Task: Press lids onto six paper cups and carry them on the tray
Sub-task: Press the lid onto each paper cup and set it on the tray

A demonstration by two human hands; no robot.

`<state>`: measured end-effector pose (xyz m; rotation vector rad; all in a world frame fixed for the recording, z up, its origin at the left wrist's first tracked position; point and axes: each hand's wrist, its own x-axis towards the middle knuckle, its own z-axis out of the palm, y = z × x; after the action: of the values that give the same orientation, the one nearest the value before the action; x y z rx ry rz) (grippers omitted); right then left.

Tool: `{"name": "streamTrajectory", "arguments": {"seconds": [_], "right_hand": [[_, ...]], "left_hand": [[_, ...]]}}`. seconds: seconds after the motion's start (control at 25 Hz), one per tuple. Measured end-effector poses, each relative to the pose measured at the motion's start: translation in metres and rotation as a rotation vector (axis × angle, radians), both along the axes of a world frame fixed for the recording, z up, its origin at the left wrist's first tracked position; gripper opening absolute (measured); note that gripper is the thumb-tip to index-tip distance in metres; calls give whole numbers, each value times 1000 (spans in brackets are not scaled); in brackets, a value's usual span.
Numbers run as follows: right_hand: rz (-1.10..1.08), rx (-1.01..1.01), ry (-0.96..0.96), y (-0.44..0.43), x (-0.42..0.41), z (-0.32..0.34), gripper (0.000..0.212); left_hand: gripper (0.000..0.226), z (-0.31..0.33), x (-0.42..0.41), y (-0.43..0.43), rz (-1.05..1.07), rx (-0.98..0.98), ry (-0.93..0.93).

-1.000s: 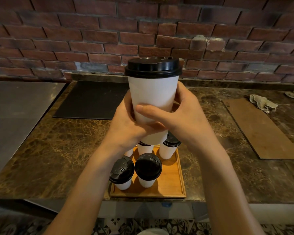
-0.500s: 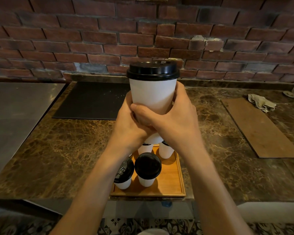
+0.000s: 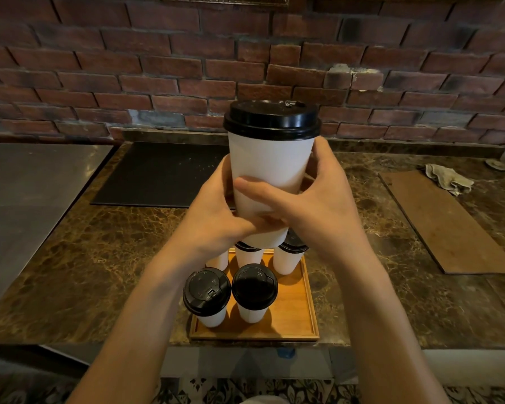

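Both the left hand (image 3: 216, 211) and right hand (image 3: 318, 205) wrap the lidded cup (image 3: 270, 167), raised above the tray (image 3: 301, 319). Thin paper wall likely light and crushable: grip low, gently.

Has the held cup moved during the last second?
Yes. The held cup has come slightly down: its black lid sat higher against the brick wall before. Both hands grip it.
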<state>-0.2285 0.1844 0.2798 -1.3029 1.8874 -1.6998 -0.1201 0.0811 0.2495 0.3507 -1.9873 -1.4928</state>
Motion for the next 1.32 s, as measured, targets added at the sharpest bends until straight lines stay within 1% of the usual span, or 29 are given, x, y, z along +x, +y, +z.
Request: {"name": "streamTrajectory", "arguments": {"seconds": [0.08, 0.24, 0.4, 0.52, 0.6, 0.72, 0.84, 0.92, 1.04, 1.16, 1.32], "right_hand": [[57, 1, -36, 1, -3, 0, 75], [166, 10, -110, 4, -10, -2, 76], [299, 19, -197, 7, -18, -3, 66], [405, 33, -230, 10, -22, -2, 68], [442, 29, -245, 11, -23, -2, 68], [450, 38, -234, 12, -24, -1, 67], [406, 62, -184, 12, -23, 1, 65], [354, 69, -144, 12, -21, 4, 64], [244, 81, -73, 11, -15, 6, 72], [120, 86, -23, 10, -7, 6, 78], [-17, 89, 53, 7, 3, 4, 86]], "left_hand": [[77, 1, 1, -1, -31, 13, -9], [85, 0, 3, -1, -81, 20, -11], [78, 1, 5, -2, -178, 70, -11], [87, 1, 6, -4, -263, 93, -56], [96, 1, 7, -5, -285, 98, -67], [94, 1, 7, -5, -280, 94, -52], [84, 1, 5, -4, -229, 93, -27], [83, 1, 4, -2, -187, 80, 1], [84, 1, 2, -1, -95, 59, 41], [89, 1, -1, -1, -20, -4, 33], [82, -3, -6, -2, 28, -34, 47]]}}
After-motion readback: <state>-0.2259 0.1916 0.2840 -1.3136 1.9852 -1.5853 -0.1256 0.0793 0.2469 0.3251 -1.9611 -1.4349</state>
